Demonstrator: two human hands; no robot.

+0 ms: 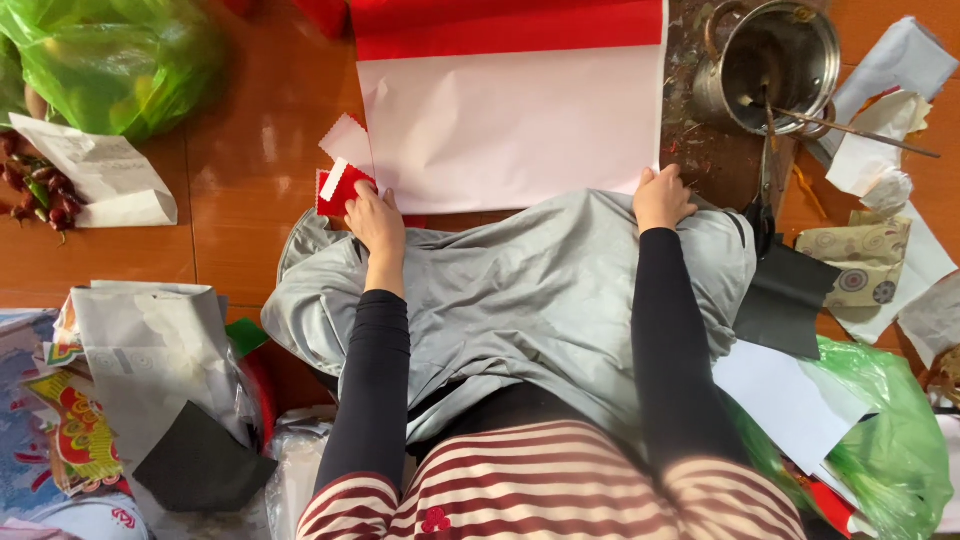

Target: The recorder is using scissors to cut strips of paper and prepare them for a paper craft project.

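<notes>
While both arms reach forward over a grey cloth (520, 300) spread across the lap, the person's hands sit at the near edge of a large sheet of white paper (510, 125) lying on the orange tiled floor (250, 170), with a red sheet (500, 25) overlapping its far edge.

The likeliest trouble is the white paper shifting or creasing: it is pinned only at its two near corners, the tiles look smooth and glossy, and uneven pressure from one side could skew it. The metal pot (775, 65) to the far right, with a stick-like tool (850, 128) resting across its rim, stands on a stained patch just beside the paper's right edge; a nudge from the right forearm could tip it and soil the sheet. Dark-handled scissors (765, 195) lie near the right wrist and could snag the black sleeve.

The left hand (372, 218) is curled, its grip partly closed, fingers bent down over a small red swatch with zigzag edges (345, 190) just left of the paper; whether it pinches the swatch or merely presses on it cannot be told. The right hand (662, 198) is a loose fist, knuckles up, resting at the paper's near right corner; whether its fingers clamp the edge is hidden.
</notes>
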